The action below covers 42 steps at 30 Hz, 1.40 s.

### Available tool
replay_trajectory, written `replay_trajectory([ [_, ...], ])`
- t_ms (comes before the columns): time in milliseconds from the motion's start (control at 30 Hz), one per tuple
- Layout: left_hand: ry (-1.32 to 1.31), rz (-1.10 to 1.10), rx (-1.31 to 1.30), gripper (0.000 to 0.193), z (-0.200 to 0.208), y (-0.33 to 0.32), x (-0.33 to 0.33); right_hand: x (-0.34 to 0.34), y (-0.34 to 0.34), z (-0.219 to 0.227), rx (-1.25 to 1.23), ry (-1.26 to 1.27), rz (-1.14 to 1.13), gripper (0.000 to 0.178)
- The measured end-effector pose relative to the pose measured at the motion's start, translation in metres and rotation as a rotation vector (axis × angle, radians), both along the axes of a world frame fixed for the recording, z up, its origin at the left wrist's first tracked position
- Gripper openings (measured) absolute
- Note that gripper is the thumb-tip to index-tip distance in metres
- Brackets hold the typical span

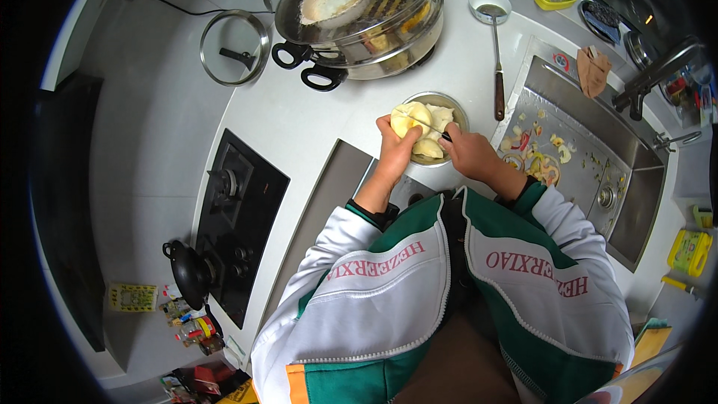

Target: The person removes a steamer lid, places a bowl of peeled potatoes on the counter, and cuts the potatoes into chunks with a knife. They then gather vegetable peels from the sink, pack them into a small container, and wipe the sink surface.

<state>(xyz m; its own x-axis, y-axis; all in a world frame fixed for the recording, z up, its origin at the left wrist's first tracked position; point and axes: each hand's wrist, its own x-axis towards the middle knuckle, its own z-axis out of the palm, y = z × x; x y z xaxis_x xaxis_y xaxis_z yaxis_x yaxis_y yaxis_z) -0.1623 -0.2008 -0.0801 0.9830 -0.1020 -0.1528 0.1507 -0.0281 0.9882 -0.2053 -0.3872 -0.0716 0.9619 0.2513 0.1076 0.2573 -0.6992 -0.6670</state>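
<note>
My left hand is wrapped round a pale yellow, rounded piece of peeled fruit or vegetable, above the left side of a metal bowl. In my right hand is a small knife with a dark handle. Its thin blade points left and lies across the piece; how deep it has gone in I cannot tell. More pale chunks lie in the bowl below both hands. The bowl stands on the white counter, close to my body.
Behind the bowl stands a large steamer pot with a glass lid. A long-handled strainer rests on a small white bowl. To the right, the sink holds scattered peel scraps. A black gas hob is at left, with a dark wok.
</note>
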Motion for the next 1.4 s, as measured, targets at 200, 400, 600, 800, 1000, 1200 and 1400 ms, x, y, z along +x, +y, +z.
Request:
replay_trajectory([
  [200, 0.205, -0.057, -0.345, 0.05, 0.012, 0.002, -0.003, 0.0, 0.009, -0.006, -0.026, -0.031, -0.037, 0.026],
  [400, -0.163, -0.032, 0.192, 0.045, 0.007, -0.001, -0.004, -0.001, 0.013, -0.009, -0.043, 0.014, -0.054, 0.028],
  [600, 0.133, -0.086, -0.347, 0.043, 0.008, 0.003, -0.003, -0.001, 0.016, -0.011, -0.019, -0.044, -0.07, 0.027],
  [800, 0.187, -0.143, -0.337, 0.036, 0.01, 0.008, -0.006, -0.002, 0.013, -0.017, 0.187, 0.072, 0.0, 0.026],
  [1000, 0.219, -0.172, -0.406, 0.036, 0.003, 0.016, -0.007, 0.002, 0.008, -0.027, 0.368, 0.13, 0.118, 0.025],
  [1200, 0.213, -0.213, -0.474, 0.035, 0.001, 0.023, -0.009, 0.012, 0.004, -0.037, 0.47, 0.23, 0.064, 0.031],
  [1400, 0.251, -0.169, -0.548, 0.036, 0.0, 0.026, -0.005, 0.014, 0.003, -0.047, 0.441, 0.27, 0.012, 0.032],
])
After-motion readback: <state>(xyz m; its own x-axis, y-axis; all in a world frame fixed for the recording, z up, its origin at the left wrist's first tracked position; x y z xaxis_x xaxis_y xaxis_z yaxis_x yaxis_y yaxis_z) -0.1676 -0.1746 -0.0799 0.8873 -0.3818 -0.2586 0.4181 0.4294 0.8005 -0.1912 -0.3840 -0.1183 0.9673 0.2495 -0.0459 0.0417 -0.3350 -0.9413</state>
